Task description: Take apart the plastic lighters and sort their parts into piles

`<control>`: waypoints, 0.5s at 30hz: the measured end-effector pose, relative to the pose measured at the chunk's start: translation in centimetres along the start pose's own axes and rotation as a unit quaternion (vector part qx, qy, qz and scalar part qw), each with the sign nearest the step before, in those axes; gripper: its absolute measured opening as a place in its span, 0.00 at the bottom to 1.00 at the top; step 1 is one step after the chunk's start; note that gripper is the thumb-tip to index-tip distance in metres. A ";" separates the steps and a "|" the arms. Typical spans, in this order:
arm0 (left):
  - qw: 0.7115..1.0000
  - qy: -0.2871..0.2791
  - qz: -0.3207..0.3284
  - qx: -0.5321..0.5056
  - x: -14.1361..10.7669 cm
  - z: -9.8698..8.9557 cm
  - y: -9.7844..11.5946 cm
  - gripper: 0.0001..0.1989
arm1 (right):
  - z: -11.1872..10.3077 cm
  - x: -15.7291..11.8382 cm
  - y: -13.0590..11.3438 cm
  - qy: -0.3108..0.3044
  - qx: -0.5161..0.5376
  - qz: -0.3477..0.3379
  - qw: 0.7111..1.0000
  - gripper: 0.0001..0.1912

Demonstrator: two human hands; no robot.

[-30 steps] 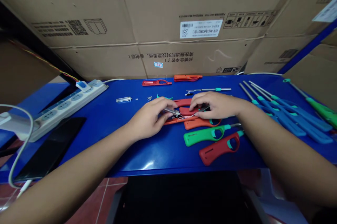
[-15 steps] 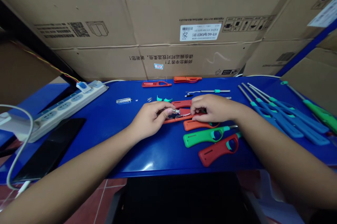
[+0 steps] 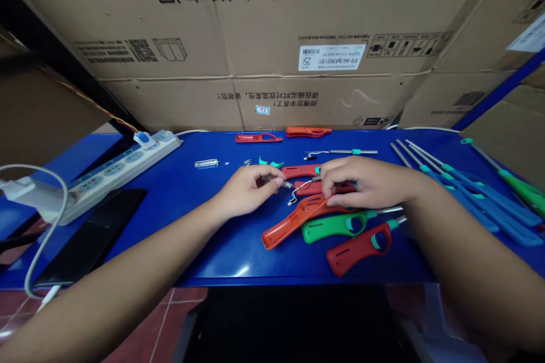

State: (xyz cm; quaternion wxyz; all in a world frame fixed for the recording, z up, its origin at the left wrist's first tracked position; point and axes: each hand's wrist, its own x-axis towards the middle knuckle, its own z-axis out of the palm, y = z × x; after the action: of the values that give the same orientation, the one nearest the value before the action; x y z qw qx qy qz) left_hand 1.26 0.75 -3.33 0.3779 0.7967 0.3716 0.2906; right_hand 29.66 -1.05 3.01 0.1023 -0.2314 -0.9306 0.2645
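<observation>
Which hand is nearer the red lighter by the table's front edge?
Right. The right hand is beyond the red lighter, with the green lighter between; the left hand is farther, beyond and to its left.

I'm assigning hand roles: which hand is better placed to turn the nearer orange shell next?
Probably the right hand: it appears to grip that orange shell at one end, while the left hand holds a slim part.
</observation>
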 end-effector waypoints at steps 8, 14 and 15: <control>0.970 -0.148 0.110 0.159 -0.6 -0.5 1.4 0.11 | -2.7 3.4 5.0 0.287 -0.069 0.149 0.944 0.08; 0.969 -0.142 0.112 0.169 -0.7 -0.6 1.7 0.13 | 0.2 12.6 8.8 0.243 -0.163 0.208 0.933 0.03; 0.969 -0.140 0.113 0.171 -0.7 -0.7 1.7 0.13 | 0.7 13.7 9.3 0.237 -0.166 0.213 0.933 0.03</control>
State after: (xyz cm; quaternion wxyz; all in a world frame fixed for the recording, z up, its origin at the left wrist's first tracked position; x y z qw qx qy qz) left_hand 1.03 -0.29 -1.70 0.2483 0.9192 0.2667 0.1495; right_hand 21.03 12.25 -1.62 0.2211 -0.4937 -0.8390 0.0593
